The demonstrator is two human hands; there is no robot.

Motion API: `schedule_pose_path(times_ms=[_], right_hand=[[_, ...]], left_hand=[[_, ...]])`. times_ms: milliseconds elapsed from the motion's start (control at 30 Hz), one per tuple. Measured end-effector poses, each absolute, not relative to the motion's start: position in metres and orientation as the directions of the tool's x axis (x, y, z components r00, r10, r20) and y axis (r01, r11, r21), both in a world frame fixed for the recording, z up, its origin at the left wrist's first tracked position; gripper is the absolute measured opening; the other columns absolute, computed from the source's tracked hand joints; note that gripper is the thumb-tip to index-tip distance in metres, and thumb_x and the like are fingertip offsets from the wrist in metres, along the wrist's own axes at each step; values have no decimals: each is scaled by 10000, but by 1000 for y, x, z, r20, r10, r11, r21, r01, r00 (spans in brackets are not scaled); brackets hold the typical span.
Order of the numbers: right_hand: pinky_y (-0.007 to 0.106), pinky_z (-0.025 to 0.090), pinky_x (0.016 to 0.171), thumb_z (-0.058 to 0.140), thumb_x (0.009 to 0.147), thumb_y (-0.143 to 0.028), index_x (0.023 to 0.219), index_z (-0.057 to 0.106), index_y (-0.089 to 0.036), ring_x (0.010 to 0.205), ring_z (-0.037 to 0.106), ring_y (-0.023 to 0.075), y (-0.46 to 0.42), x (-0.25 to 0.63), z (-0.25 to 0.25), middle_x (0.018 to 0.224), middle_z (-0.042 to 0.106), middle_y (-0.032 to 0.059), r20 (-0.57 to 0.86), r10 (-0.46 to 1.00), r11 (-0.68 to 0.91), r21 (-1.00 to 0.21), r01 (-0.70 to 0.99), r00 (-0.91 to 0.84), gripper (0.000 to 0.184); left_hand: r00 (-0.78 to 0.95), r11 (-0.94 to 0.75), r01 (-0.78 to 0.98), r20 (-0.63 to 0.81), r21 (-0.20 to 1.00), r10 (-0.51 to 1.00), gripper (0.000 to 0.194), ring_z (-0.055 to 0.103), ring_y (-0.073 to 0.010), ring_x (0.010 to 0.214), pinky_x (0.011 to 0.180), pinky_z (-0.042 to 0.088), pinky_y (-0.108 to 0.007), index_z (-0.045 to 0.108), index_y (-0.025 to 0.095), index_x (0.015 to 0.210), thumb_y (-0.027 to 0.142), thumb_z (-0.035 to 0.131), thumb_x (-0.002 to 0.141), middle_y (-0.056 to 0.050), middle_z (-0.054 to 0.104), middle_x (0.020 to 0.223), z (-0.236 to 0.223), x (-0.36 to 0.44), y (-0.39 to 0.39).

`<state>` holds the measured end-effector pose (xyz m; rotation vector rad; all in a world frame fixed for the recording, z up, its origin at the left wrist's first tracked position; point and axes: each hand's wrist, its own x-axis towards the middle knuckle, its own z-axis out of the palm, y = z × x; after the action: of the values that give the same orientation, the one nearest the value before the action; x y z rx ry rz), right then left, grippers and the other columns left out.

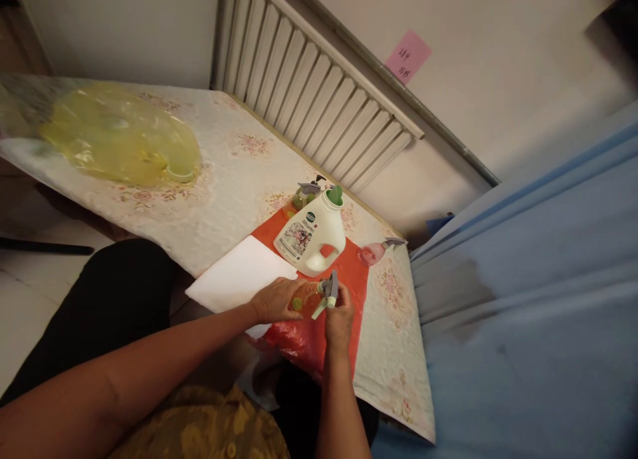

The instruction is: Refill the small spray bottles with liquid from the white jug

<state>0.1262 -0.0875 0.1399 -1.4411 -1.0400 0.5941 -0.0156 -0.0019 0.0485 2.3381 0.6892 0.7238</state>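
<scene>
My left hand [273,299] wraps round a small clear spray bottle [305,302] with yellowish liquid, lying over the red plastic sheet [355,273]. My right hand [339,316] grips the bottle's grey and green trigger head [327,291] at its top. Just behind stands a white detergent jug [312,236] with a green cap. A second yellow-green spray bottle [299,197] sits behind the jug, and a pink spray bottle [375,252] lies to the right.
A white folded cloth [239,276] lies left of the red sheet on the flowered tablecloth [234,173]. A yellow plastic bag [114,135] rests at the far left. A radiator [319,80] lines the wall; a blue cover [538,293] fills the right.
</scene>
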Motion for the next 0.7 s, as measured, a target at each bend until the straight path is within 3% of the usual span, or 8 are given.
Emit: schedule_pose_path(times_ms=[367, 700], right_hand=[[296, 496, 843, 582, 740, -210, 1010, 661, -192, 912, 650, 196, -93, 121, 134, 996, 729, 49, 299, 818, 96, -914, 395, 492, 282], [325, 526, 856, 609, 724, -204, 1008, 676, -175, 919, 680, 201, -91, 118, 144, 1012, 745, 67, 312, 786, 151, -934, 323, 534, 293]], left_hand=[[721, -694, 293, 325, 658, 612, 769, 606, -318, 1143, 1025, 407, -426, 407, 253, 1375, 415, 787, 726, -74, 642, 1246, 47, -15, -2], [721, -688, 308, 310, 657, 619, 789, 604, -315, 1151, 1027, 407, -424, 396, 241, 1380, 442, 785, 724, -87, 635, 1262, 46, -16, -2]])
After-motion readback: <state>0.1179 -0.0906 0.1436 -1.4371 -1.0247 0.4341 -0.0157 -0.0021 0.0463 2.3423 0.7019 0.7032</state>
